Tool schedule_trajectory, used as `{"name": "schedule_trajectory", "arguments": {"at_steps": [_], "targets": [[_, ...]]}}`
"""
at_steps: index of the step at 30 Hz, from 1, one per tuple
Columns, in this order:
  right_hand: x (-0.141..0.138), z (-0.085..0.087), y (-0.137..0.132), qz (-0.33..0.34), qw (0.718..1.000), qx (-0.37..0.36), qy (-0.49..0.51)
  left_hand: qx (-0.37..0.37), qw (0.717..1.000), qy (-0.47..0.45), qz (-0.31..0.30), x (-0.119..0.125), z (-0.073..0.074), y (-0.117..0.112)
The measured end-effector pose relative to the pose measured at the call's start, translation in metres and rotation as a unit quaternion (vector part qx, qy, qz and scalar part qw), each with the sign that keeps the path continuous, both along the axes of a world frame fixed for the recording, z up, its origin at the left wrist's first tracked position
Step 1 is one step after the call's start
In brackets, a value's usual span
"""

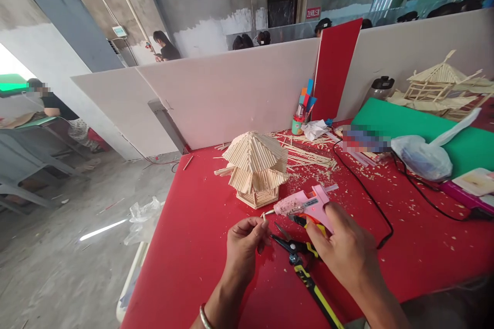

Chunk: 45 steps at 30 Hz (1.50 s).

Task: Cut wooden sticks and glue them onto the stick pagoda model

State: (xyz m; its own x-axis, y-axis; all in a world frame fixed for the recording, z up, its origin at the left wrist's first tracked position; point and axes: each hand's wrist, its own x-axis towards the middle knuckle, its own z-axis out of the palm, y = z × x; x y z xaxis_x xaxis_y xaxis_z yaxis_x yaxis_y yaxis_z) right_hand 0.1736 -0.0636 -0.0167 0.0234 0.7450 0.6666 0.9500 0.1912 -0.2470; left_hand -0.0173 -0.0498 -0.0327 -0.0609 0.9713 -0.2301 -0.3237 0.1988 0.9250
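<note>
My right hand [343, 236] grips a pink glue gun [303, 204] by its handle, the nozzle pointing left. At the nozzle's tip is a short wooden stick [264, 217], pinched between the thumb and fingers of my left hand [247, 239]. Just behind them on the red table stands a small pavilion model [254, 164] built of thin sticks, with a tiered, pointed roof. Below the glue gun lie cutters with black and yellow handles [309, 277], their jaws open toward my left hand.
Loose sticks [309, 156] and wood crumbs lie behind the model. A black cord [365, 185] curves across the red table [420, 262]. A green board [432, 123], a plastic bag [422, 157] and a second stick model [440, 87] stand right. White partitions [239, 95] border the back.
</note>
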Motion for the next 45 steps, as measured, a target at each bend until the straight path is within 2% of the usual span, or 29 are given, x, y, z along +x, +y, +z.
{"name": "schedule_trajectory", "arguments": {"at_steps": [7, 12, 17, 24, 30, 35, 45], "targets": [[-0.012, 0.019, 0.024, -0.033, 0.999, 0.033, 0.007, 0.011, 1.0, -0.013, 0.014, -0.002, 0.016, 0.012], [-0.019, 0.024, 0.038, -0.045, 0.998, 0.04, -0.03, 0.014, 1.0, -0.014, 0.009, -0.005, 0.027, 0.021], [-0.023, 0.026, 0.039, -0.039, 0.999, 0.031, -0.019, 0.018, 0.999, -0.026, 0.011, -0.003, 0.034, 0.025], [-0.025, 0.026, 0.039, -0.019, 0.999, 0.035, -0.014, 0.028, 0.999, -0.037, -0.008, 0.005, 0.028, 0.028], [-0.023, 0.025, 0.041, -0.019, 0.999, 0.033, -0.018, 0.025, 0.999, -0.033, -0.018, 0.002, 0.027, 0.031], [-0.021, 0.024, 0.044, -0.007, 0.998, 0.044, -0.042, 0.037, 0.999, -0.036, 0.001, 0.001, 0.024, 0.033], [-0.025, 0.027, 0.043, -0.022, 0.999, 0.039, -0.012, 0.043, 0.997, -0.049, 0.045, 0.007, 0.022, 0.037]]}}
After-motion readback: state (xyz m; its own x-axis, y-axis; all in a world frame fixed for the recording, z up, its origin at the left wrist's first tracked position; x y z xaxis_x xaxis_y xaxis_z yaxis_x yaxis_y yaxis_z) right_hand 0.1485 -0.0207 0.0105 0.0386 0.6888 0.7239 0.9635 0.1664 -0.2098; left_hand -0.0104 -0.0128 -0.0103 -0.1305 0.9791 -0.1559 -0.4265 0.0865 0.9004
